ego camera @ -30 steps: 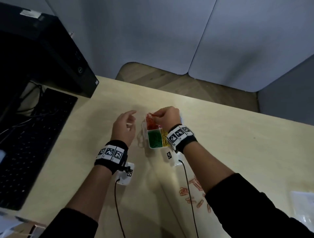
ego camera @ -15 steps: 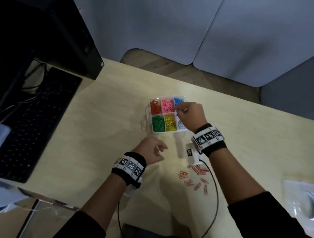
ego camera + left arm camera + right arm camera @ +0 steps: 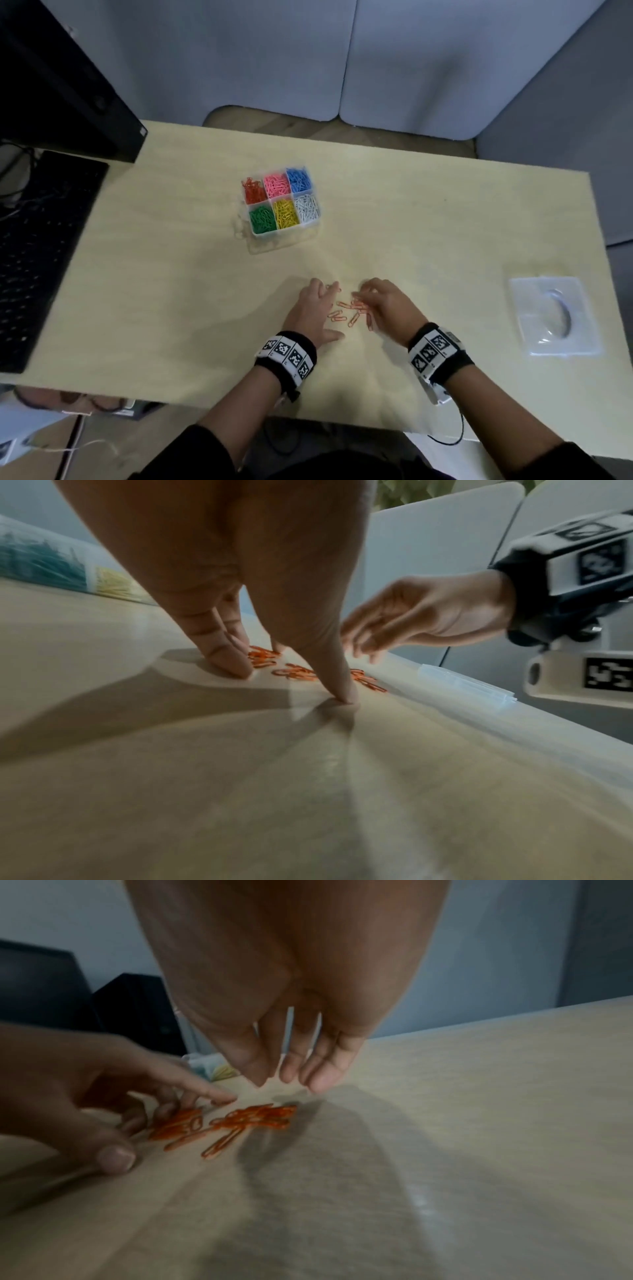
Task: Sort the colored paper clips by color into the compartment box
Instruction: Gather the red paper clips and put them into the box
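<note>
The clear compartment box (image 3: 254,205) stands mid-table with red-orange, pink and blue clips in its far row and green, yellow and white in its near row. Several loose orange paper clips (image 3: 346,311) lie near the front of the table between my hands. My left hand (image 3: 317,303) rests spread on the table, fingertips (image 3: 236,666) and thumb down beside the clips (image 3: 298,673). My right hand (image 3: 373,299) hovers just above the clips (image 3: 240,1121) with loose fingers (image 3: 320,1080) and holds nothing.
A black keyboard (image 3: 41,240) and a computer tower (image 3: 68,85) fill the left side. A clear plastic package (image 3: 555,318) lies at the right. Grey partition panels (image 3: 308,51) close off the back. The table's front edge is close behind my wrists.
My right hand left the box's red compartment and came back to the loose orange clips. My left hand moved from beside the box down to the clips.
</note>
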Demonstrator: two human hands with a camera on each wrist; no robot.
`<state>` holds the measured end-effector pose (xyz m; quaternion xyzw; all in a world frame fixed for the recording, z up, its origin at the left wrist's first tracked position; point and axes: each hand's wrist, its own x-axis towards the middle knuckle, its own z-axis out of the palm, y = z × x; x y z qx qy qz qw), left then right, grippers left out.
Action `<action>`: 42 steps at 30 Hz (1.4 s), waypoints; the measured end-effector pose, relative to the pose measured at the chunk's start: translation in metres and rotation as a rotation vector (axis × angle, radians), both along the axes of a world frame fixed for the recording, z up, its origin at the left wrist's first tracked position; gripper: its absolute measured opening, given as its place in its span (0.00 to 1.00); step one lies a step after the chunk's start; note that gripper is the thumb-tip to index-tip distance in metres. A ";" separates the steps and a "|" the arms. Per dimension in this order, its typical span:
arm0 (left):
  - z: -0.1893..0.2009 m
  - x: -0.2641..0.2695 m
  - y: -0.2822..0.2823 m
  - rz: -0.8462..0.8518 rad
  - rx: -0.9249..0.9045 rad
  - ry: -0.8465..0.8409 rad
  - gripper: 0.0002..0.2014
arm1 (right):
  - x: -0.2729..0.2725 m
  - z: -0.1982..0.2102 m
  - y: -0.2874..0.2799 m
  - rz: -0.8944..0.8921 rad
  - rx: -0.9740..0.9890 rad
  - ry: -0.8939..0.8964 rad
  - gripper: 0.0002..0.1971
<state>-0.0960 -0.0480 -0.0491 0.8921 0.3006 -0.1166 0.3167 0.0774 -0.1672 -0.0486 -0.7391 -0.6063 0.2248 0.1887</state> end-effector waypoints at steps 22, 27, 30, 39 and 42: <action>-0.003 0.002 -0.026 0.219 0.128 -0.338 0.03 | -0.045 0.000 -0.020 -0.306 -0.034 0.065 0.10; -0.002 0.000 -0.016 0.134 0.137 -0.344 0.01 | -0.044 0.008 0.000 -0.117 -0.228 -0.184 0.07; 0.000 0.003 -0.008 0.121 0.113 -0.319 0.01 | -0.047 0.028 0.017 0.057 -0.406 -0.345 0.10; 0.015 0.010 0.031 0.340 0.053 -0.407 0.06 | -0.039 0.061 0.055 0.185 -0.563 -0.466 0.13; 0.037 0.004 0.059 0.405 0.076 -0.591 0.06 | -0.021 0.062 0.064 -0.037 -0.544 -0.301 0.08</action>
